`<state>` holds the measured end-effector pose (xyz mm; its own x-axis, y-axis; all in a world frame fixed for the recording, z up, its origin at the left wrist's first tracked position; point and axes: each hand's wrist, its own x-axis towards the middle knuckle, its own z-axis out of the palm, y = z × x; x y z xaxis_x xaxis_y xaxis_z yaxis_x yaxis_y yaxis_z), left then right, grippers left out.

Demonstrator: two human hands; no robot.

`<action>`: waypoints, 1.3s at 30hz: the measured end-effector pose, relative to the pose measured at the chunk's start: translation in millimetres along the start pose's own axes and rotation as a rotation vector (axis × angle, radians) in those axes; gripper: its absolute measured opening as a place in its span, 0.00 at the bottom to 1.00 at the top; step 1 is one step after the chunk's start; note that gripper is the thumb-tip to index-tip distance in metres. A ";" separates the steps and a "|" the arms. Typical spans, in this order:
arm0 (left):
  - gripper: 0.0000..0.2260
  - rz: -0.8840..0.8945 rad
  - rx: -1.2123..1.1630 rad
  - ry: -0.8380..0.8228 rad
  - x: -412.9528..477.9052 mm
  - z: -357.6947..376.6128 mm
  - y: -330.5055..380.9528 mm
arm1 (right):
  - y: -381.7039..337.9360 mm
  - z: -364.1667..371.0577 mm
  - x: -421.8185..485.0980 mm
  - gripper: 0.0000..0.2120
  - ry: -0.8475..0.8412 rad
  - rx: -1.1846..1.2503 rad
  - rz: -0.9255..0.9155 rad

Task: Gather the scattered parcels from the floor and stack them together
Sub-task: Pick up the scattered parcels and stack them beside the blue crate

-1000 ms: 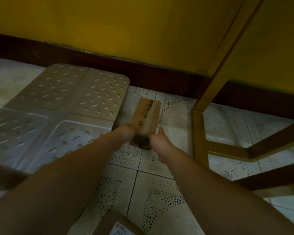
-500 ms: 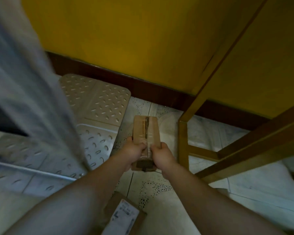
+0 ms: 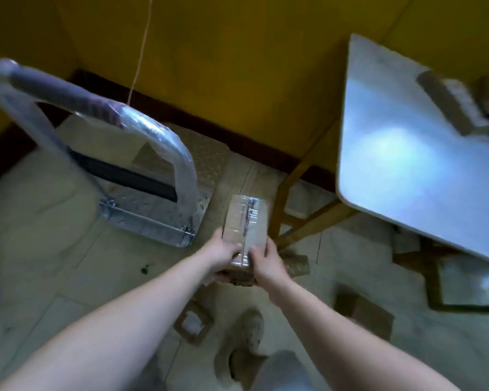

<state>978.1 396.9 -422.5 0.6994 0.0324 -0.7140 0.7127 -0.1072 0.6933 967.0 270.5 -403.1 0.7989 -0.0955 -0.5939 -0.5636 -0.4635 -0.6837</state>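
A taped brown cardboard parcel (image 3: pixel 244 221) is held above the tiled floor in the middle of the view. My left hand (image 3: pixel 222 256) grips its near left side and my right hand (image 3: pixel 267 261) grips its near right side. Other brown parcels lie on the floor: one (image 3: pixel 193 325) below my forearms with a white label, one (image 3: pixel 298 265) just right of my right hand, one (image 3: pixel 370 313) at the lower right. The view is blurred.
A metal platform trolley (image 3: pixel 153 221) with a plastic-wrapped handle (image 3: pixel 141 128) stands at the left. A white table (image 3: pixel 412 153) on yellow legs (image 3: pixel 277 213) is at the right, with parcels (image 3: pixel 458 105) on top. A yellow wall is behind. My shoe (image 3: pixel 246 342) is below.
The parcel has come up off the floor in both hands. The view has risen and pulled back, so the trolley handle and the table top now show.
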 end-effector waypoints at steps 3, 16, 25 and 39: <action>0.18 0.032 -0.003 0.011 -78.8 -12.8 8.5 | -23.0 -18.5 -73.9 0.24 -0.049 -0.040 -0.081; 0.20 0.270 -0.020 -0.262 -360.1 -19.0 30.6 | -5.8 -105.4 -336.1 0.33 0.028 0.438 0.034; 0.32 0.465 0.283 -0.370 -501.2 165.5 33.8 | 102.7 -254.9 -471.9 0.31 0.427 0.310 -0.268; 0.20 0.290 0.376 -0.784 -592.5 414.7 13.2 | 289.3 -475.1 -624.4 0.15 0.751 0.960 -0.169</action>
<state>550.6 -35.8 -31.0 0.5129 -0.7156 -0.4742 0.3544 -0.3266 0.8762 404.8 -222.5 -28.6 0.6209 -0.7270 -0.2932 -0.1137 0.2866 -0.9513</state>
